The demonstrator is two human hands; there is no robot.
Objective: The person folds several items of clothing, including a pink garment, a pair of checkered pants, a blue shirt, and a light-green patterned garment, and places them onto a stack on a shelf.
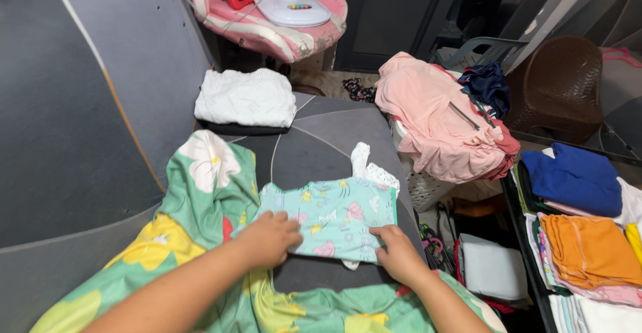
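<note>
- The left hand (271,238) lies palm down on the near left edge of a small mint-green printed garment (329,218), fingers curled over the hem, pinning the cloth flat rather than lifting it
- The right hand (396,251) grips the near right corner of the same piece, thumb and fingers closed on the edge, so both hands hold it squared and taut across the front
- The garment sits in the middle of the dark grey cushioned surface (87,139), spread flat with its white lace straps (366,162) pointing away from the person, which keeps the long edge nearest the hands
- Partly under it and to its left spreads a big green cloth with large flowers (207,186), draped down toward the person, so it serves as a bed beneath the work
- A folded white textured piece (246,97) rests farther back on the same surface, well apart from the hands, as if put aside
- To the right a white basket (428,187) is heaped with a pink garment (438,122) and a dark blue one (490,85), loose and unfolded
- At the far right, stacks of folded clothes, blue (574,178) and orange (588,249) on top, lie neatly in piles
- Behind stand a white fan base (291,5) on a pink chair and a brown plastic chair (558,85); the room looks crowded
</note>
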